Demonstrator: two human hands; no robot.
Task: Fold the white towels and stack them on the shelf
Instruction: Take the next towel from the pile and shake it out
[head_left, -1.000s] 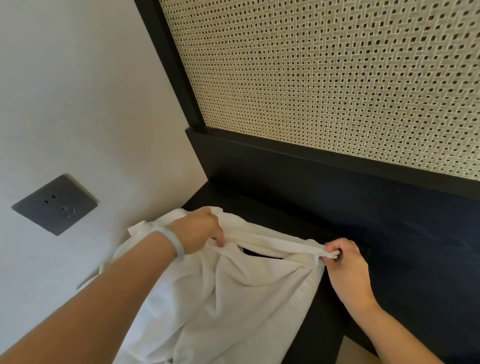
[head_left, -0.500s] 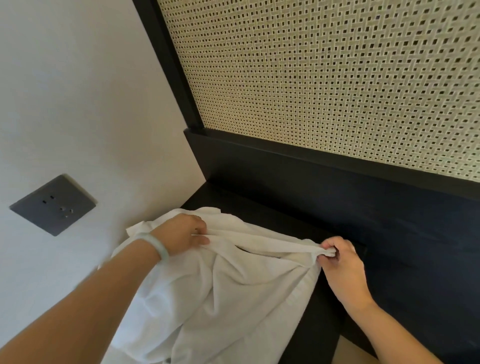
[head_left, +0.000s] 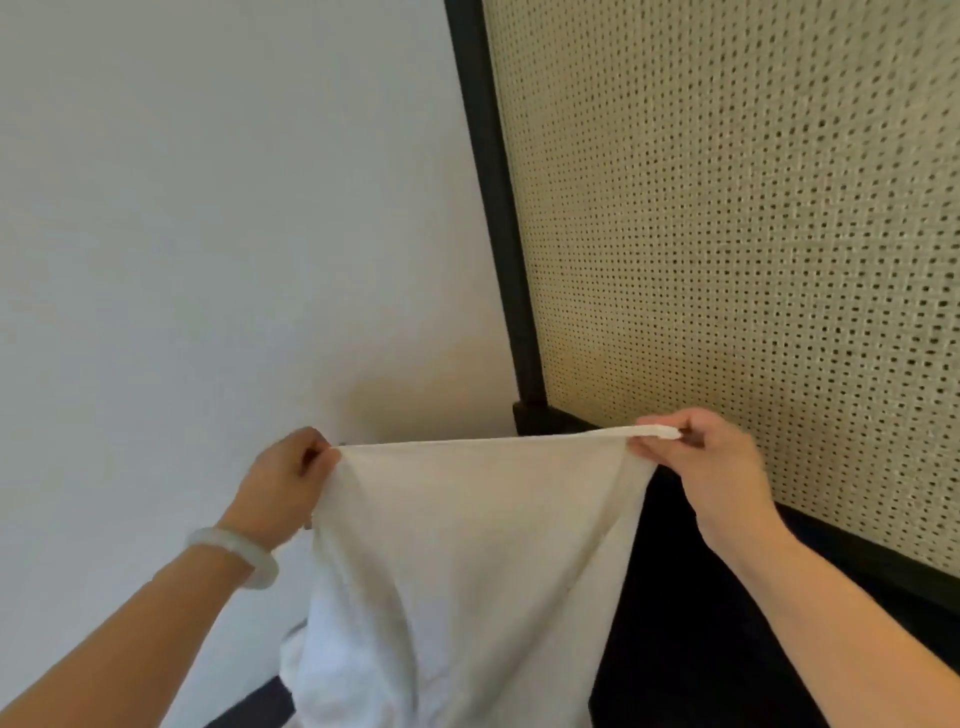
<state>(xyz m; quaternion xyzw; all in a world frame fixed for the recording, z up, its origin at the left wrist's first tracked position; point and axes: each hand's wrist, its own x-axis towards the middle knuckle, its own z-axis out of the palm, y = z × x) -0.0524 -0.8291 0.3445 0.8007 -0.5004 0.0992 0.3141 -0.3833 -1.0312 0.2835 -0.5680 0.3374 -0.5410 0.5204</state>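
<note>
Aloft, towel (head_left: 467, 545) hangs; left fingers (head_left: 318, 456), right fingers (head_left: 655, 448) pinch top corners.

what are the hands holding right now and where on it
The white towel, by its top edge: the left hand pinches the left corner, the right hand the right corner, and the rest hangs down.

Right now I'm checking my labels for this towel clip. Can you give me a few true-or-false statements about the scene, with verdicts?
1. The left hand and right hand both pinch the white towel at its top edge. True.
2. The white towel is already folded small. False: it hangs spread open between the hands.
3. A pale bracelet sits on the left wrist. True.
4. The woven panel is behind the left hand. False: it is behind the right hand, and the plain wall is behind the left.
</note>
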